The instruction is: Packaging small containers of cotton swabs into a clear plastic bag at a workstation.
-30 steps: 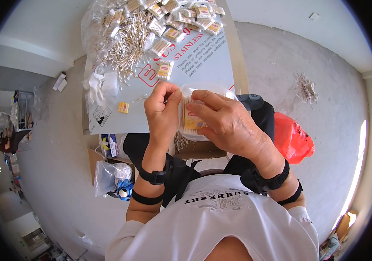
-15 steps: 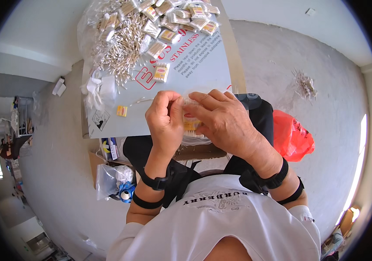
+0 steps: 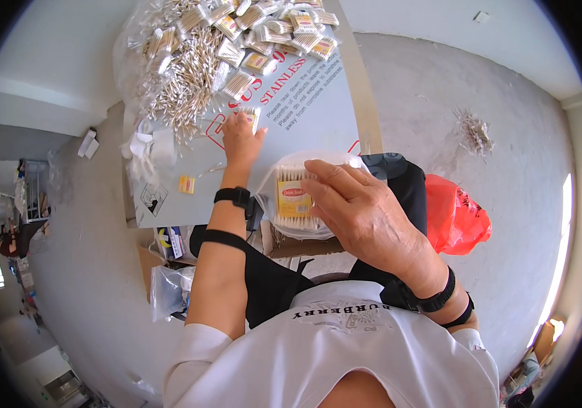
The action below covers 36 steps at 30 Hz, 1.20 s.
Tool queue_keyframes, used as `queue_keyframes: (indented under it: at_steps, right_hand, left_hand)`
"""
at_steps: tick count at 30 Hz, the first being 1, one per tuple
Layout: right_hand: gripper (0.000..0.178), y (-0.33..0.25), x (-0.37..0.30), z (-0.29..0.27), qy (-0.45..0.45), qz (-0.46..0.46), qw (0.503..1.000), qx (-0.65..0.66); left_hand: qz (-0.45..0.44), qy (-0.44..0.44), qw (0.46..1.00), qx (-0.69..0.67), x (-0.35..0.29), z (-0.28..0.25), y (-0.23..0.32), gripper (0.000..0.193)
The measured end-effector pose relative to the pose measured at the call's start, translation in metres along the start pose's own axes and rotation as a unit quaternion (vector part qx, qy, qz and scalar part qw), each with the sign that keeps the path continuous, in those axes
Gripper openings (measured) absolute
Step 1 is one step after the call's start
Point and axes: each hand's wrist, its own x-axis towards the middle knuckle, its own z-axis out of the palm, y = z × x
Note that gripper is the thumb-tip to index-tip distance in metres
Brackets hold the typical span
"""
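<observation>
Left hand [image 3: 242, 141] now at tabletop packet [image 3: 253, 118]

My right hand [image 3: 362, 214] grips the right edge of a swab pack [image 3: 293, 197] with a yellow label, its white tips running along top and bottom, the translucent plastic of a bag [image 3: 265, 194] showing around it. My left hand [image 3: 242, 141] is stretched forward over the table [image 3: 304, 139], fingers over a second pack [image 3: 253, 117] that they partly hide; whether they pinch it, I can't tell. Ahead lie a heap of loose swabs [image 3: 185, 85] and more packs [image 3: 258, 63]. Left of my forearm lies a small yellow card [image 3: 187, 183]. An open carton [image 3: 297, 247] sits below the bag.
</observation>
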Motion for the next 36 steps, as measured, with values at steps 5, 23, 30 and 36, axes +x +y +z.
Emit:
queue_keyframes:
  at_steps: [5,23,30,36]
  right_hand:
    - [0.039,0.004,-0.003,-0.006,0.017,-0.021,1.0,0.004]
    - [0.039,0.009,-0.031,-0.039,0.064,0.351,0.929,0.097]
    - [0.019,0.016,-0.031,-0.015,0.103,0.318,0.929,0.159]
    - [0.016,0.02,-0.032,-0.011,0.123,0.323,0.912,0.221]
  left_hand:
    - [0.093,-0.012,0.995,0.035,0.001,0.032,0.017,0.049]
    - [0.347,-0.11,0.884,-0.294,-0.059,-0.242,0.116,0.045]
    - [0.423,-0.233,0.875,-0.032,-0.087,-0.219,0.135,0.095]
    - [0.398,-0.207,0.893,-0.022,-0.093,-0.196,0.145,0.097]
